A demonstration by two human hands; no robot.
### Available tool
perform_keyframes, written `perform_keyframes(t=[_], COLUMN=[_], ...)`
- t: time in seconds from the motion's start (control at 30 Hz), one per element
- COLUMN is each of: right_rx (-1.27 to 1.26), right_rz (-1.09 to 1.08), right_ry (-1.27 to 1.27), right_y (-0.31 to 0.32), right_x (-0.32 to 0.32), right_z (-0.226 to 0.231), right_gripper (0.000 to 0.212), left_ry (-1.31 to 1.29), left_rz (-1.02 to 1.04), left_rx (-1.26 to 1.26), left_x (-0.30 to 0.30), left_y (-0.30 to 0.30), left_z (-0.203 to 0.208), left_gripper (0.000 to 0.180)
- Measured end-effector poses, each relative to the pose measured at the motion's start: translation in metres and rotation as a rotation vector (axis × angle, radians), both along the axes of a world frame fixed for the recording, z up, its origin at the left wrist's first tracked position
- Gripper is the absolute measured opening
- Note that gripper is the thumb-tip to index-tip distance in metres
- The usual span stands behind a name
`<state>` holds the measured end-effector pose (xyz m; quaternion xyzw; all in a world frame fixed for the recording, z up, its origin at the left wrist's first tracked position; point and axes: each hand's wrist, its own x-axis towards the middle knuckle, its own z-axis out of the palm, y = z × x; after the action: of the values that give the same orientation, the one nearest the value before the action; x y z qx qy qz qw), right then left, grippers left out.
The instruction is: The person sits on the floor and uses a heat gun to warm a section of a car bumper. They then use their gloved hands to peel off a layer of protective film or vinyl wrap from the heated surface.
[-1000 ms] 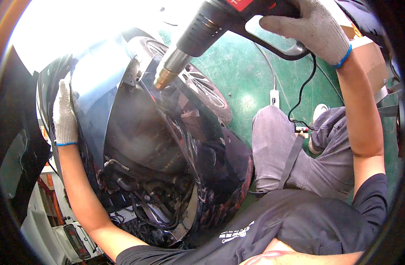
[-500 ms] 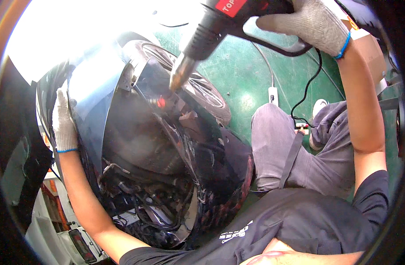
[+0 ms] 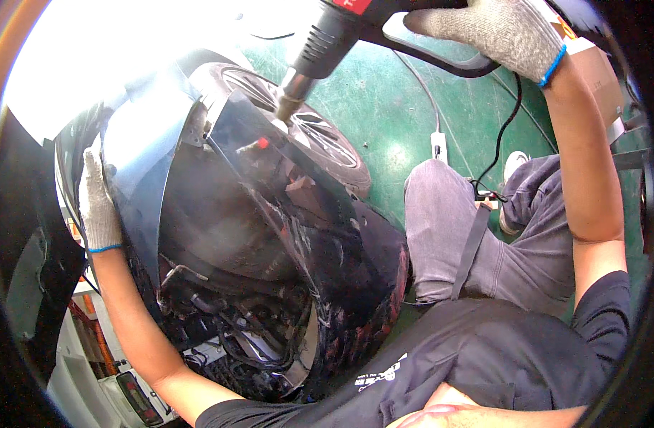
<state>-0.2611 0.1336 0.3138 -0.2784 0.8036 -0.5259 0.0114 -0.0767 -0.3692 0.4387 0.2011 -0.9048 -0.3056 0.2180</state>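
Note:
At the top, my right hand, in a light knit glove with a blue cuff, is closed on a black heat gun with a red label. Its metal nozzle points down at the upper end of a dark, scuffed car bumper, a little apart from it. A red reflection shows on the glossy panel there. My left hand, gloved alike, lies along the outer edge of the blue-grey fender, fingers stretched out and partly hidden. Between fender and bumper gapes a cavity with hoses and wiring.
A loose wheel lies on the green floor behind the bumper. The gun's black cord runs down past a white power strip by my knee. A cardboard box stands at right. White vehicle parts show at lower left.
My right hand and the heat gun have shifted slightly up and left, and the nozzle tip sits higher. The red reflection has moved up the panel. My left hand stays at the fender edge.

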Motion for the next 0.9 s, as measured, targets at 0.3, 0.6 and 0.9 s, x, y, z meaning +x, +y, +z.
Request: perform_keyframes(t=[0.3,0.6,0.9], right_rx=[0.15,0.037,0.087], right_rz=[0.034,-0.04,-0.151], right_ry=[-0.181,0.047,-0.13], right_y=[0.008,-0.014,-0.029], right_x=[0.008,0.02,0.017], right_z=[0.035,0.008,0.023], right_gripper=[0.053,0.056,0.05], left_ry=[0.005,0.037,0.062], left_rz=[0.001,0.106,-0.065], left_rx=[-0.058,-0.161,-0.318], left_x=[-0.009,-0.004,0.013], left_y=[0.008,0.013,-0.015], left_z=[0.001,-0.001,0.002], left_gripper=[0.073,0.074,0.064])
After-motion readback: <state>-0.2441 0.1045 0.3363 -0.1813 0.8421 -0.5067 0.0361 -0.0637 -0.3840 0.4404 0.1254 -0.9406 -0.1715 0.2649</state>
